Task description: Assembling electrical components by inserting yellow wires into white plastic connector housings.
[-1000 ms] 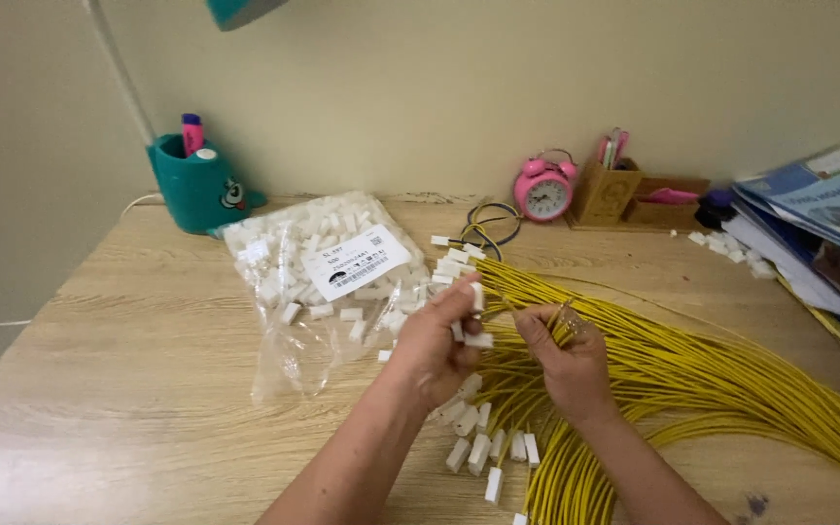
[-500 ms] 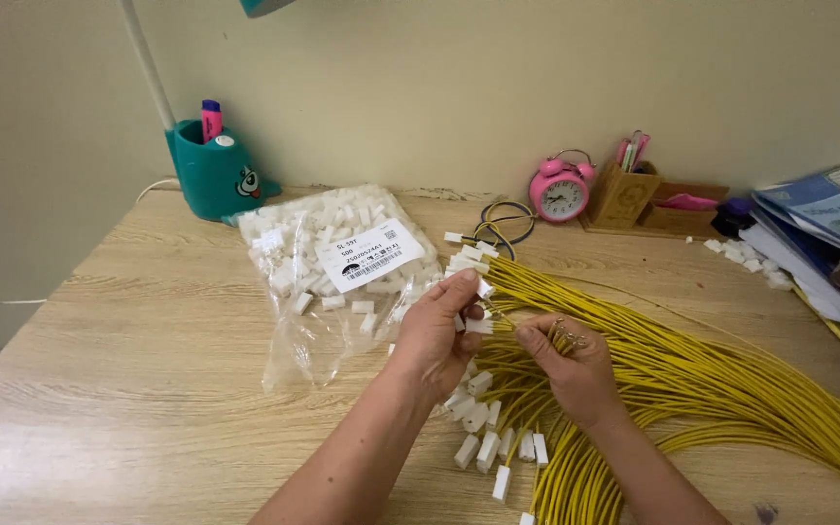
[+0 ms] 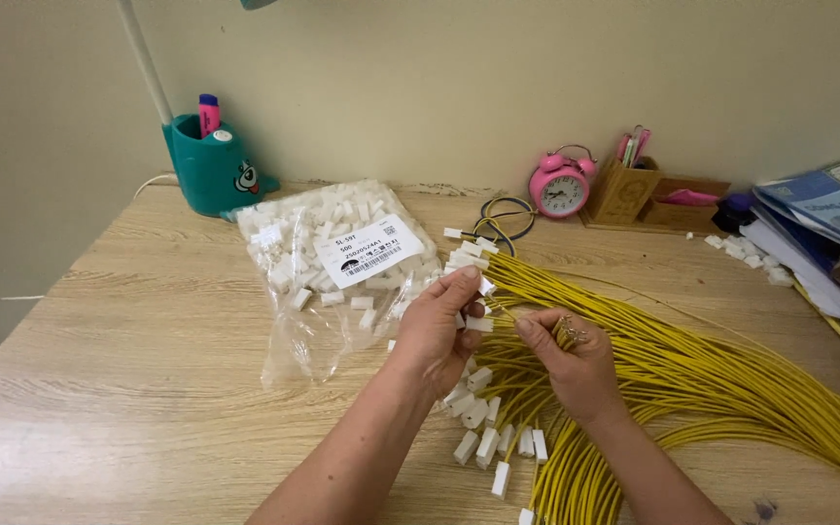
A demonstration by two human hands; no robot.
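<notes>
The left hand [image 3: 439, 326] is pinching a white connector [image 3: 478, 324]; the right hand [image 3: 576, 360], just beside it, is gripping yellow wires [image 3: 692, 374]. A bag [image 3: 337, 267] is lying left of both.

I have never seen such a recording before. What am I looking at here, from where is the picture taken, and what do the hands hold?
There is no machine here: a person works with two bare hands. The camera sits on the person's head and looks down at a wooden desk.

The left hand pinches a small white plastic connector. The right hand grips thin yellow wires, which spread in a large bundle over the right side of the desk. Many wires already carry white connectors at their ends.

Beside the left hand lies a clear plastic bag full of loose white connectors. At the back stand a teal pen holder, a pink alarm clock and a wooden organiser. Papers lie at the far right.
</notes>
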